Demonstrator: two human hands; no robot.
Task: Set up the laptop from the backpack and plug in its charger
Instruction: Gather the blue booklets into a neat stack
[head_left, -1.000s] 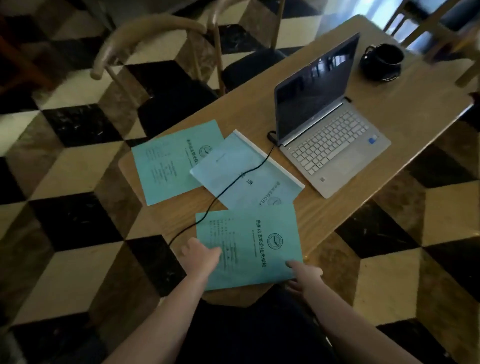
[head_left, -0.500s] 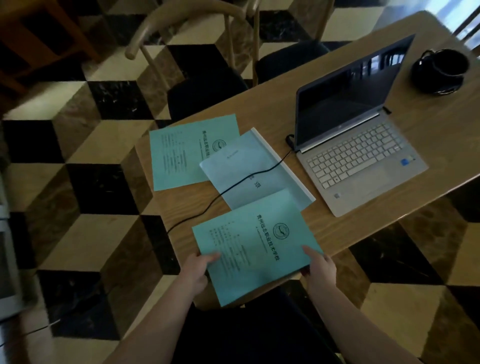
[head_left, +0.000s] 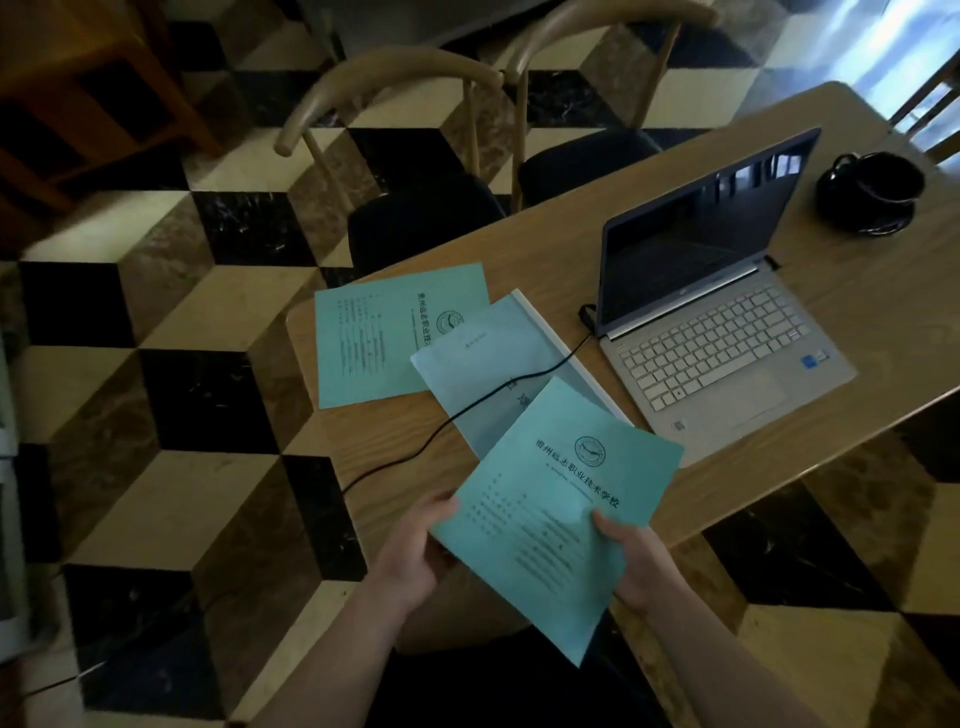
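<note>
I see the open silver laptop (head_left: 711, 332) with its dark screen standing on the right part of the light wooden table (head_left: 530, 249), and the thin black charger cable (head_left: 467, 402) runs from its left edge across a pale blue plastic-spined folder (head_left: 498, 358) and off the table's left edge. My left hand (head_left: 415, 551) pinches the near left edge of a teal printed booklet (head_left: 556, 509), thumb on top, fingers beneath. My right hand (head_left: 636, 558) is clamped on its near right side the same way. The booklet is tilted and overlaps the folder and the laptop's near corner. A second teal booklet (head_left: 384, 332) lies flat left of the folder, partly under it. A black mug (head_left: 872, 189) sits beyond the laptop. Two curved-back wooden chairs (head_left: 415, 156) stand at the far side.
</note>
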